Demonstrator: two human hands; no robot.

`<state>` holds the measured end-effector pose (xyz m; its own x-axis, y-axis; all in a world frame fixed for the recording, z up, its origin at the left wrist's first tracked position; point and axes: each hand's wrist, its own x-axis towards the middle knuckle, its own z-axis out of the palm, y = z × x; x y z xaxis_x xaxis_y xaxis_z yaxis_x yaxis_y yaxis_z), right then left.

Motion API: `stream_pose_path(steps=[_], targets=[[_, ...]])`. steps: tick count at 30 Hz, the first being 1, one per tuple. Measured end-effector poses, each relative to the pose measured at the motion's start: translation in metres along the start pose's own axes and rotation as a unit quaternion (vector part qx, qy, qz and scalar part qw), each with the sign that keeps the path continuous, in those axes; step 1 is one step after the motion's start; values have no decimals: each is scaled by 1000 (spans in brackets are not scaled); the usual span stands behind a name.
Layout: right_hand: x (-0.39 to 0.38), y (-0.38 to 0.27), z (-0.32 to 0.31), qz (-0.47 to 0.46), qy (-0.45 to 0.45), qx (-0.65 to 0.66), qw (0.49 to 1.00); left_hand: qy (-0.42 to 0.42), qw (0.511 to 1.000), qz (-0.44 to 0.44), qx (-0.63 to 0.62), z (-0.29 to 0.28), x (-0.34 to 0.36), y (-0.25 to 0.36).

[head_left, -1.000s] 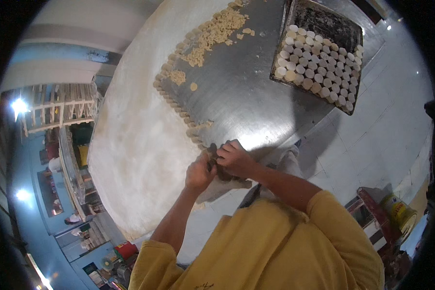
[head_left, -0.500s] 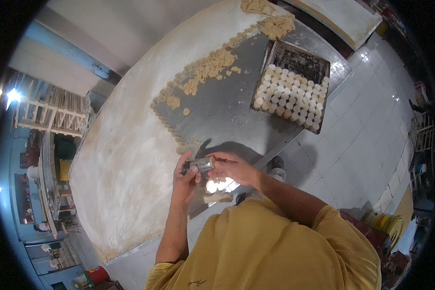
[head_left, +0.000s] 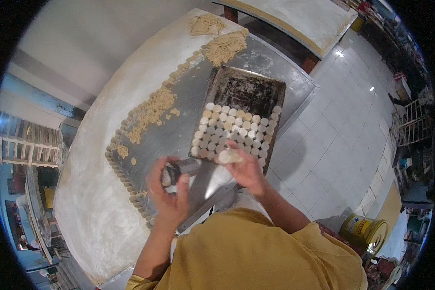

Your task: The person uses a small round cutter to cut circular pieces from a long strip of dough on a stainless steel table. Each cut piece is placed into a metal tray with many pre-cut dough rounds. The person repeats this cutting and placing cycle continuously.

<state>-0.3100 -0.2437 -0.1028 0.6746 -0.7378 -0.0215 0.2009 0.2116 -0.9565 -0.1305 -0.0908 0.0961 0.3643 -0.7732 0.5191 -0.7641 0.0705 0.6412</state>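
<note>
My left hand [head_left: 168, 195] is wrapped round a metal tube-shaped dough cutter [head_left: 184, 168], tilted with one open end facing me. To its right, my right hand [head_left: 249, 171] grips a short stack of pale round dough pieces [head_left: 230, 156], slightly blurred. This hand is over the near edge of a dark baking tray [head_left: 251, 86]. Close-set rows of flat dough rounds [head_left: 234, 123] cover the tray's near part, while its far part shows bare, stained metal. Some rounds near my right hand are hidden by it.
The tray rests on a metal-topped table [head_left: 179, 121]. A scalloped edge of cut dough with dough scraps [head_left: 152, 108] runs beside the floury sheet [head_left: 89, 193] on the left. More dough [head_left: 224, 47] is heaped at the far end. A yellow bucket [head_left: 365, 234] stands at right.
My hands have moved apart; the dough stack is now in my right hand, away from the cutter. My view has turned, so the tray appears nearer and further left.
</note>
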Motion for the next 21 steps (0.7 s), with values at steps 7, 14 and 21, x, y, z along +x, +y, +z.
stream_pose_path(steps=[7, 14, 21], targets=[[126, -92, -198, 65, 33, -8, 997, -15, 966, -252, -49, 25, -30, -20], [204, -100, -226, 40, -271, -600, 751, 19, 939, -340, -41, 33, -71, -17], [239, -82, -230, -3, -319, -613, 723, 101, 916, -382, -68, 34, -79, -12]])
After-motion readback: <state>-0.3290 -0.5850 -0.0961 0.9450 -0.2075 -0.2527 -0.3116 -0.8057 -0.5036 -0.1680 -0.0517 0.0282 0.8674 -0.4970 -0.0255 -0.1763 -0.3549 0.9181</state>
